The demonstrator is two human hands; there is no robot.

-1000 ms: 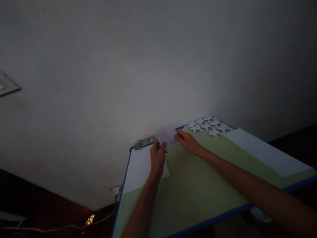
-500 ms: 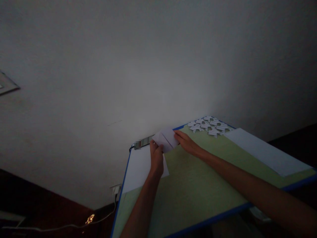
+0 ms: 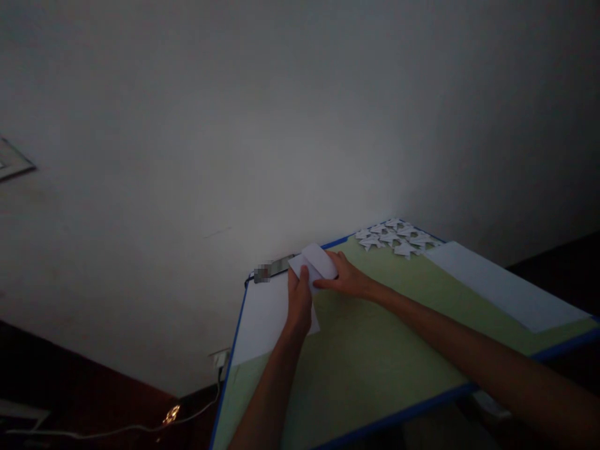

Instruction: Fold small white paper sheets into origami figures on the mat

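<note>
Gripping the paper over the table near its wall-side edge, the left hand and right hand could crease its curved flap crookedly if either hold slips.

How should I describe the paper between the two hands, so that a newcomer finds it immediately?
Below the wall stands a green table with blue edges. Toward its far edge, the left hand and right hand hold the paper. Unlike the flat sheets nearby, it is bent over.
</note>
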